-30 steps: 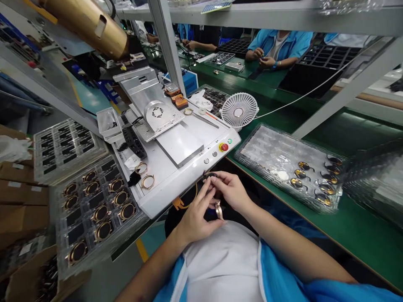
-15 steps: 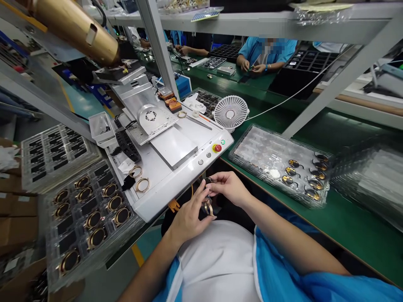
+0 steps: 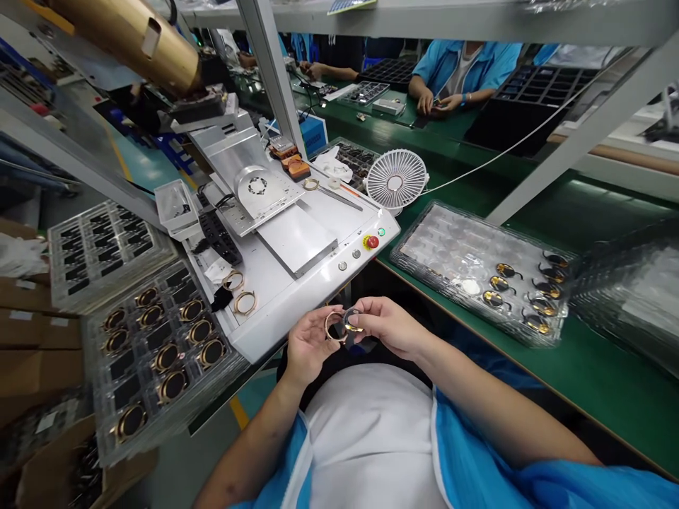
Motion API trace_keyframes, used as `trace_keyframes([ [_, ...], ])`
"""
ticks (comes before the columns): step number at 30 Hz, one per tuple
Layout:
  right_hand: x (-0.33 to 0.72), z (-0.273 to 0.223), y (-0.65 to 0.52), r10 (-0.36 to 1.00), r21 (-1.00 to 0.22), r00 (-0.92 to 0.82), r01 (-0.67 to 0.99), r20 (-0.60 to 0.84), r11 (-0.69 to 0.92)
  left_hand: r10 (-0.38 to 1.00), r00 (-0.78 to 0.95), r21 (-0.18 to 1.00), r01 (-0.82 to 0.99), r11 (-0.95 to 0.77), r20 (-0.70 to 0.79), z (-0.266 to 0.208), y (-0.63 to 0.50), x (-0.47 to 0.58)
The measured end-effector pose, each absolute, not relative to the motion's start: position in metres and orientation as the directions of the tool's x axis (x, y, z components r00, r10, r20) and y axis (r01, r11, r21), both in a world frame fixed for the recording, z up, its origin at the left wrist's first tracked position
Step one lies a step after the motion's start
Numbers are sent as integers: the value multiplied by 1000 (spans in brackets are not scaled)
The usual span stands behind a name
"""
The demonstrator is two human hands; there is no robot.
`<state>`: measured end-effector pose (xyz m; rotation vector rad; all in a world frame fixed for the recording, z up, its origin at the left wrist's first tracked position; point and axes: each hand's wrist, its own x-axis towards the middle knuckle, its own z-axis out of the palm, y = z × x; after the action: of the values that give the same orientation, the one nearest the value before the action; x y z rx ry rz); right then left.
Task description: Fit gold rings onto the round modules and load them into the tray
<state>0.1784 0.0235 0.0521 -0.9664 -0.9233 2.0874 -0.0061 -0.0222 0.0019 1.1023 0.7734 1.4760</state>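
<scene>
In front of my body, my left hand (image 3: 310, 344) pinches a gold ring-shaped watch case (image 3: 328, 326) between thumb and fingers. Right beside it, my right hand (image 3: 390, 325) grips a round dark watch display (image 3: 351, 320) with a yellow-gold patch on its face. The two parts are side by side, edge to edge; whether they touch I cannot tell. Two more gold watch cases (image 3: 245, 303) lie on the white machine base ahead of my left hand. To the right, a clear tray (image 3: 435, 244) bears several round displays with short dark tails.
At left a clear tray (image 3: 103, 438) holds several gold-rimmed round pieces, with another tray stack (image 3: 58, 283) behind. A machine with a metal fixture (image 3: 254, 187) and red stop button (image 3: 372, 242) stands ahead. A white fan (image 3: 397, 179) and a metal upright are close by. Co-workers sit beyond.
My hands have drawn apart a little and turned. The gold watch case, earlier low beneath my fingers, is now raised beside the display, whose yellow-gold side shows. The whole view has shifted slightly.
</scene>
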Motion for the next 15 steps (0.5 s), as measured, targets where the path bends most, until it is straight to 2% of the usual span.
trace_keyframes([
  [3,170,58,15,788,-803,-505,-269,-352,-531,980,10,902,-393,-177,197,1,-22,-4],
  [8,159,66,7,883,-876,-370,-271,-288,-399,969,10,883,-413,-222,248,-1,-23,-2],
  [15,154,75,4,911,-935,-333,-172,-242,-311,971,-57,932,-273,-238,232,-8,-26,-5],
])
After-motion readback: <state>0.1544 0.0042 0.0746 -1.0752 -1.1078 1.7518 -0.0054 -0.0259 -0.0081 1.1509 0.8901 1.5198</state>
